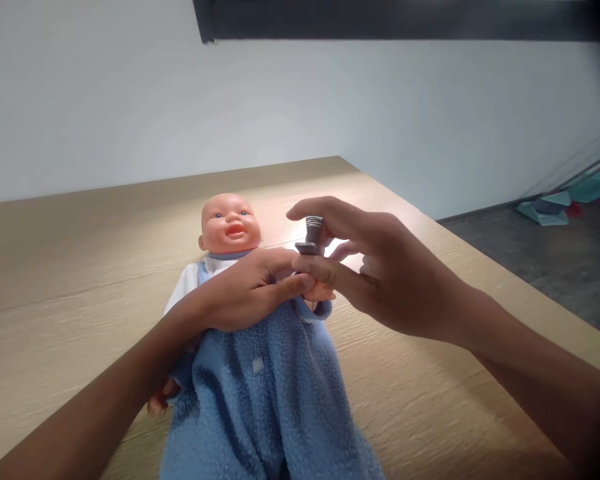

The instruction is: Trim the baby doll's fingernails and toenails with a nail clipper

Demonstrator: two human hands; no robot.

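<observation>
A baby doll point(275, 373) in a blue fleecy overall and white shirt lies on its back on the wooden table, head toward the wall. My left hand point(253, 283) reaches across its chest and is closed around the doll's small hand point(321, 292), pinched between thumb and fingers. Just above that, my right hand point(395, 273) grips a small dark tool point(314, 230) with silver bands at its top and a flat grey tab. Its thumb presses near the tab and the index finger arches over the top. The tool's lower end is hidden by my fingers.
The light wooden table point(55, 280) runs back to a pale wall point(180, 100) with a dark panel point(405, 20) along its top. Beyond the table's right edge is a grey floor point(545, 260), where green and red sheets point(547, 208) lie. A bright patch of light falls beside the doll.
</observation>
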